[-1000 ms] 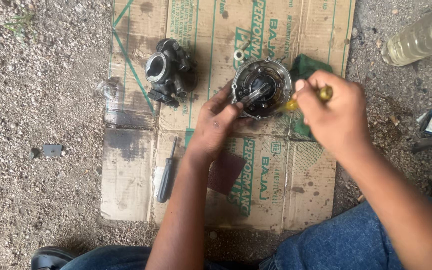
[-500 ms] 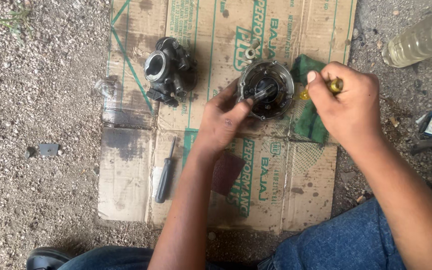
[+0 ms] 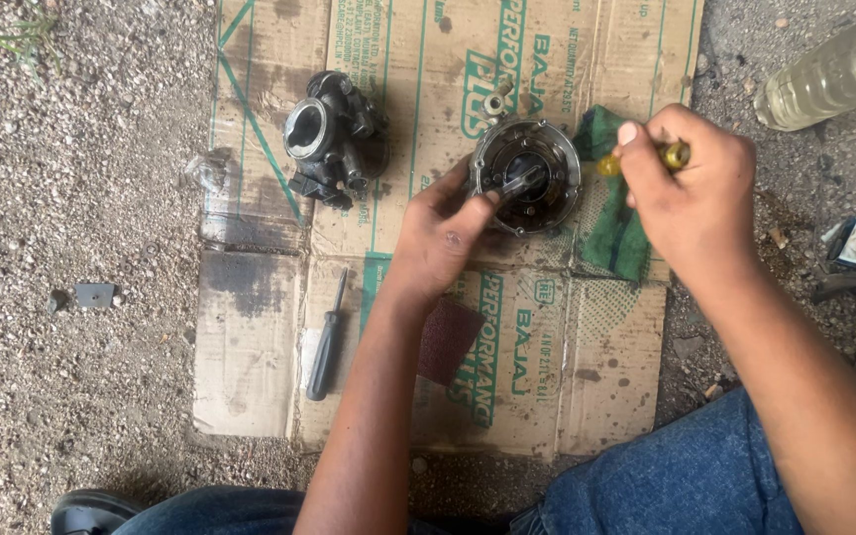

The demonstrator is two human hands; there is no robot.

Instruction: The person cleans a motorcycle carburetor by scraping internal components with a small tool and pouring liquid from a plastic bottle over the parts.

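The left hand (image 3: 443, 238) reaches forward, its grip closed with fingertips on the edge of a round metal engine part (image 3: 527, 173) lying on flattened cardboard (image 3: 250, 337). The right hand (image 3: 695, 188), wrist bent inward, has its grip wrapped around a yellow-handled screwdriver (image 3: 611, 164) pointing at that part, above a green cloth (image 3: 611, 233).

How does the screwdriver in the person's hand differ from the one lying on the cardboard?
The yellow-handled screwdriver is gripped in the right hand, lying roughly level and aimed at the round metal engine part; the black-handled screwdriver lies untouched on the flattened cardboard, running up and down the picture. The yellow handle is see-through, the black one opaque. Both are hand screwdrivers over the same cardboard.
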